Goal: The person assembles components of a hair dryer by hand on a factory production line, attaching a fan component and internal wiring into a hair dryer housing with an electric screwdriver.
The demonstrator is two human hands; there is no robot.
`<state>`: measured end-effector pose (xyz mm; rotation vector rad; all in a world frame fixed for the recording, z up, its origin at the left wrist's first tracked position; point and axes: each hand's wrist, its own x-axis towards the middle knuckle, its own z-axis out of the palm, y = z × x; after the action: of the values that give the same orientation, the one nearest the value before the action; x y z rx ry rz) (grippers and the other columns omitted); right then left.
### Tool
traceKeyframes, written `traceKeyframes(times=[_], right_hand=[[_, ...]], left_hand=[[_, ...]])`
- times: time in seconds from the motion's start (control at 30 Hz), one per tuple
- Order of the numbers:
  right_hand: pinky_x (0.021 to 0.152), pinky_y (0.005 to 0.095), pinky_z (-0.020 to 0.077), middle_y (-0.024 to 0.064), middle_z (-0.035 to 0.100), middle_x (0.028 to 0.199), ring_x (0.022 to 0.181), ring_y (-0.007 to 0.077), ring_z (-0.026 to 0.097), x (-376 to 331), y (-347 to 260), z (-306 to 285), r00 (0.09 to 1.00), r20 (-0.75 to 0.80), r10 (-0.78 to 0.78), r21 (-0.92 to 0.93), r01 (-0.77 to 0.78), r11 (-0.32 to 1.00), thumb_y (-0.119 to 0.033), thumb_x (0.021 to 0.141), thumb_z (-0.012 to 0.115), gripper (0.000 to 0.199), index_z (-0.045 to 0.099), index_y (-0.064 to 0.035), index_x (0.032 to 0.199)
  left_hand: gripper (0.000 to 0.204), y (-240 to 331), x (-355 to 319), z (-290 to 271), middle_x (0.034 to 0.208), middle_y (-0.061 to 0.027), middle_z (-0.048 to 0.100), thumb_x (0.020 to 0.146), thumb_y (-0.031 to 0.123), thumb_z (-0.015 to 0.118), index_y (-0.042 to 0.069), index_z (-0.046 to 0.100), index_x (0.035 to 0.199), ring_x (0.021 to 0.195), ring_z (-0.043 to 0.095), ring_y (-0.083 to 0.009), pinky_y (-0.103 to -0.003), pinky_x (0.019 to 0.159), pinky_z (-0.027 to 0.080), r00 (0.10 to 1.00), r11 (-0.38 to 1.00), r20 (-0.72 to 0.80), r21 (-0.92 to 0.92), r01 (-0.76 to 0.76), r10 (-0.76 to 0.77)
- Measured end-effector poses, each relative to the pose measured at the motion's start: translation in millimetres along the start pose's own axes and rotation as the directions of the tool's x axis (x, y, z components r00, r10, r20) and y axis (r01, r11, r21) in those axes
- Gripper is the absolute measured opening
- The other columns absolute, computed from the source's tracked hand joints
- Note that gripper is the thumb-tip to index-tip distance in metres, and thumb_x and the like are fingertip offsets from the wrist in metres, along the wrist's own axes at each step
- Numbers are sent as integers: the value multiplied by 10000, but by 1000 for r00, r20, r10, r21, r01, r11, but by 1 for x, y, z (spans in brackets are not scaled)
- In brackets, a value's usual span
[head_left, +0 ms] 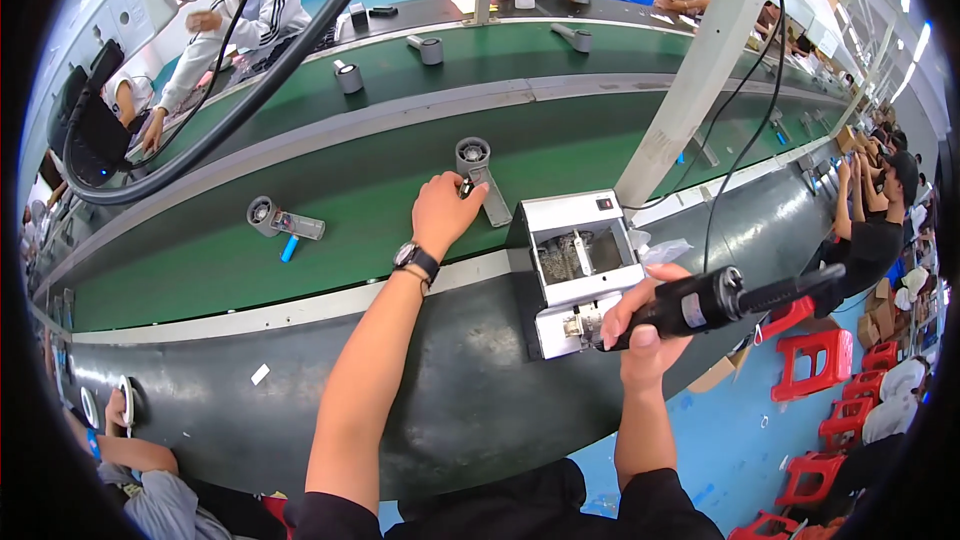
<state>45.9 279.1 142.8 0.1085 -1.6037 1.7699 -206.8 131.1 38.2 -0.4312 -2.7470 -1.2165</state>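
My right hand (pixel 645 325) is wrapped round a black electric screwdriver (pixel 690 308). The screwdriver lies nearly level, its tip end at the front of a white screw feeder box (pixel 575 198) with small screws visible in its open window. My left hand (pixel 447 212), with a watch at the wrist, reaches onto the green conveyor belt (pixel 370 225). Its fingers are pinched at a small dark piece, too covered to name, beside a grey fan housing (pixel 472 152) with a flat handle (pixel 496 198). The fingertips are against or very close to that handle.
Another grey fan unit (pixel 262 214) lies left on the belt with a blue cylindrical cell (pixel 290 248) beside it. A white post (pixel 700 70) and hanging cables stand behind the feeder. More grey housings (pixel 430 48) lie on the far belt. Other people sit around; red stools (pixel 812 365) stand right.
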Motion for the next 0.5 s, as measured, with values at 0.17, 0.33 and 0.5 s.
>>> traceKeyframes(times=[0.17, 0.33, 0.5], right_hand=[[436, 253, 434, 58, 524, 611, 460, 126, 506, 6, 2, 5, 999, 9, 53, 1, -53, 999, -452, 822, 771, 735, 425, 11, 1276], [502, 238, 442, 58, 567, 652, 524, 102, 527, 5, 4, -2, 999, 25, 48, 110, -51, 993, -165, 812, 746, 585, 448, 41, 1271], [432, 249, 427, 63, 527, 607, 452, 131, 511, 9, 1, -2, 999, 13, 50, -4, -50, 999, -415, 835, 754, 694, 429, 14, 1274]], left_hand=[[352, -6, 12, -4, 736, -194, 653, 811, 327, 618, -19, 679, 821, 720, 641, -348, -417, 665, 497, 997, 997, 45, -51, 65, -63], [285, -18, -14, -40, 648, -111, 574, 856, 233, 599, -49, 636, 840, 619, 548, -181, -335, 592, 423, 997, 909, 73, -414, 48, -19], [184, 7, -68, -95, 712, -7, 536, 894, 146, 589, -36, 601, 869, 660, 426, -85, -281, 591, 351, 998, 840, -44, -541, 21, -53]])
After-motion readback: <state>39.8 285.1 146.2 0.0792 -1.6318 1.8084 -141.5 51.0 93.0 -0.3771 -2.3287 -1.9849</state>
